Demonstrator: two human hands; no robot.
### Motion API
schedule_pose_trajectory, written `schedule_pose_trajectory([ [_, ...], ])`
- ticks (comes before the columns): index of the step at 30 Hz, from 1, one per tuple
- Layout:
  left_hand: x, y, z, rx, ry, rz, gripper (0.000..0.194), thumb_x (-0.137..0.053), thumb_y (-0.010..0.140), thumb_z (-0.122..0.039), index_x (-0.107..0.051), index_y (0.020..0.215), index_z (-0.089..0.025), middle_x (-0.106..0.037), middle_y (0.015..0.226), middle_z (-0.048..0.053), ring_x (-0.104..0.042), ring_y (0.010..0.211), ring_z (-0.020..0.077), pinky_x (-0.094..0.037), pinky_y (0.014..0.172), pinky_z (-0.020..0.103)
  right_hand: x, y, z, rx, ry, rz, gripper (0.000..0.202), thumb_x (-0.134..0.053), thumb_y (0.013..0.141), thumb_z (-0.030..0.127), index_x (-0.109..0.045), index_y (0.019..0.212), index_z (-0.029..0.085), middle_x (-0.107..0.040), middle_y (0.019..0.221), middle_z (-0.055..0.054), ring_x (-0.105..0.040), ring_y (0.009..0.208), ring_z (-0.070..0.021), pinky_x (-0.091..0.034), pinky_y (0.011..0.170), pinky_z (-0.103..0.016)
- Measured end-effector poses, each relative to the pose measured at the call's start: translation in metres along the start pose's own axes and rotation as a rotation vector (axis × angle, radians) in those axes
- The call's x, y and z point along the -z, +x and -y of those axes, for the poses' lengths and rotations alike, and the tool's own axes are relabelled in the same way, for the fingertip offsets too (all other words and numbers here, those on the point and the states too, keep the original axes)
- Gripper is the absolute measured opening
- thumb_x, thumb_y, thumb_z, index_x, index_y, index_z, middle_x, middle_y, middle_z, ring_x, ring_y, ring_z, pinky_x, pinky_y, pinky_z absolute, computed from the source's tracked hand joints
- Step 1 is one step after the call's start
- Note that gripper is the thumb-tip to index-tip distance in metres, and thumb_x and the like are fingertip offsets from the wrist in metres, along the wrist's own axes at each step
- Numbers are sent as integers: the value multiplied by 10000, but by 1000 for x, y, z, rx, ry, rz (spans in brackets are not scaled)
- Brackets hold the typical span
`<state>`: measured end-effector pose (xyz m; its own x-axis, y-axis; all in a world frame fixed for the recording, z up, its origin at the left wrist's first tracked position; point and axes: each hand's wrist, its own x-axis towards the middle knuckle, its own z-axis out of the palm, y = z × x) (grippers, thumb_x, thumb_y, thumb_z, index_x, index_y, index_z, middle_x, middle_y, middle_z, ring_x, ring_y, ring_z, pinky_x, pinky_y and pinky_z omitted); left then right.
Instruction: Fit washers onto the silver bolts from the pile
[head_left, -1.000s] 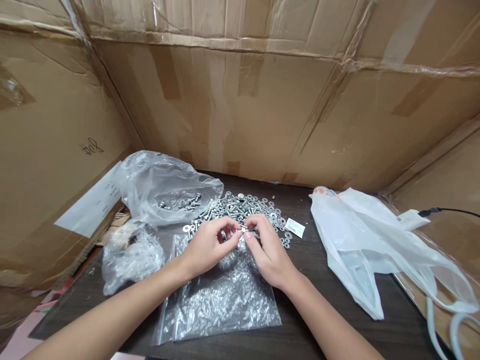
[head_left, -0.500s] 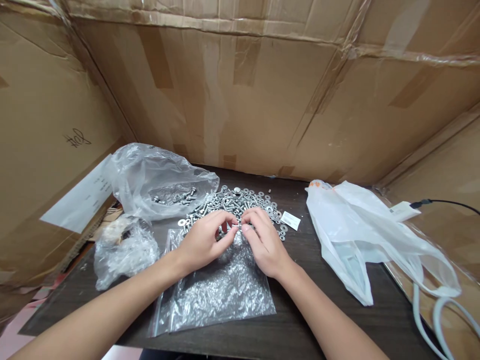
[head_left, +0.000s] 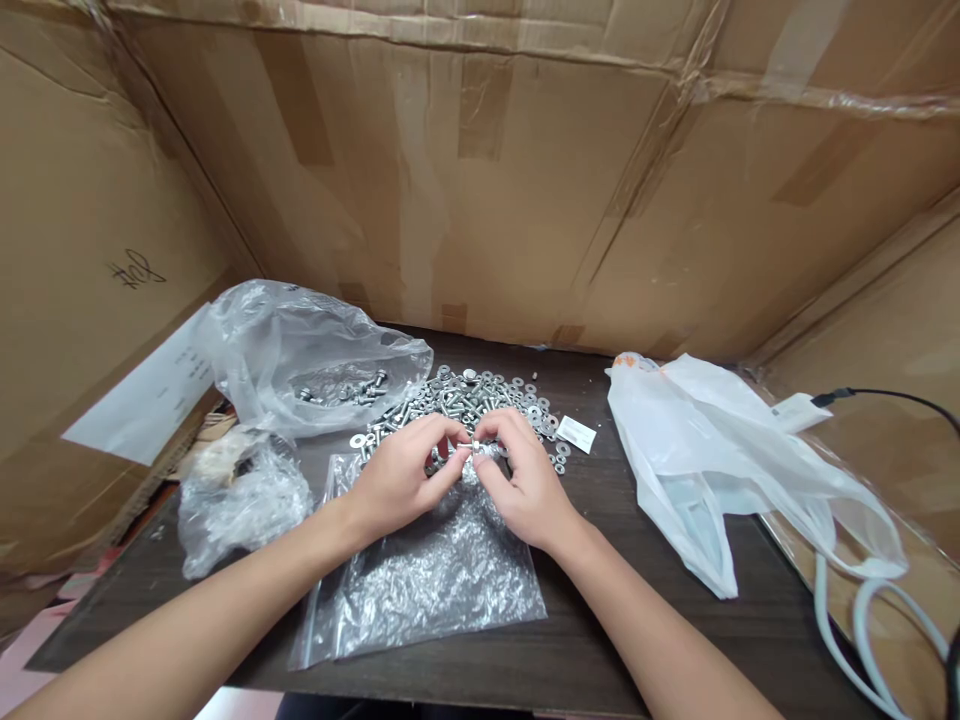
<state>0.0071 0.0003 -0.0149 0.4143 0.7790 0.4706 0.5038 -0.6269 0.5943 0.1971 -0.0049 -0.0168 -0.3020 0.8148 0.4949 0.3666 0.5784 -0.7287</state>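
Between my hands is a small silver bolt [head_left: 466,446], with what looks like a washer or nut on it. Thumb and fingers of my left hand [head_left: 409,465] pinch its left end. My right hand [head_left: 523,478] pinches its other end, the fingertips of both hands almost meeting. Just beyond my fingers lies a heap of loose bolts and washers [head_left: 454,397]. A clear zip bag [head_left: 442,580] lies flat below my hands, partly covered by them.
At the back left lies a large clear bag [head_left: 300,340] with several bolts in it. Crumpled plastic [head_left: 247,500] sits nearer. A white label [head_left: 576,434] and a white plastic bag [head_left: 675,450] are to the right. Cardboard walls [head_left: 420,180] enclose the dark table [head_left: 600,620].
The view has shifted slightly. My fingertips have parted a little, and more of the bolt now shows between them. Both hands keep their pinch.
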Motion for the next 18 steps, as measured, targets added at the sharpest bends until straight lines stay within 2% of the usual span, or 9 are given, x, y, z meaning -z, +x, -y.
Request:
schedule_pose_trajectory([
  [3,0,0,0,2,3,-11,95,-540,970,-229,-610,1011,-179,-647,879,23,-586,735,145,-473,668,276,1,0,0,-10,13,-8,120,-523,884,142,-541,988,200,-561,1020,-72,-524,983,-235,-424,865,-388],
  [6,0,0,0,-14,0,-8,90,-545,969,-222,-611,1011,-179,-655,900,29,-593,752,149,-475,671,276,1,1,0,-19,28,-1,56,-499,930,170,-535,901,203,-563,995,-70,-527,982,-232,-419,882,-391],
  [9,0,0,1,-50,-4,4,87,-564,969,-219,-623,1018,-178,-672,930,33,-599,767,152,-485,700,289,-1,1,0,-28,42,11,194,-472,986,222,-520,799,201,-574,963,-67,-536,955,-222,-418,871,-383],
  [13,1,0,1,-115,8,-2,97,-564,986,-223,-642,1025,-180,-693,920,35,-624,819,167,-493,762,314,-2,0,0,-60,36,31,409,-390,1051,282,-479,660,203,-566,797,-48,-527,828,-208,-407,788,-368],
  [15,2,1,-1,-122,7,-8,105,-559,991,-220,-646,1033,-179,-698,933,41,-632,837,169,-497,774,319,0,1,0,-63,31,15,380,-392,1048,277,-501,691,202,-567,808,-49,-526,825,-209,-407,784,-370],
  [18,2,1,-2,-110,5,-12,105,-560,988,-220,-649,1021,-176,-695,930,44,-624,815,166,-498,761,321,1,1,1,-29,57,-4,223,-462,1000,249,-522,790,200,-572,888,-57,-538,867,-214,-425,791,-370],
])
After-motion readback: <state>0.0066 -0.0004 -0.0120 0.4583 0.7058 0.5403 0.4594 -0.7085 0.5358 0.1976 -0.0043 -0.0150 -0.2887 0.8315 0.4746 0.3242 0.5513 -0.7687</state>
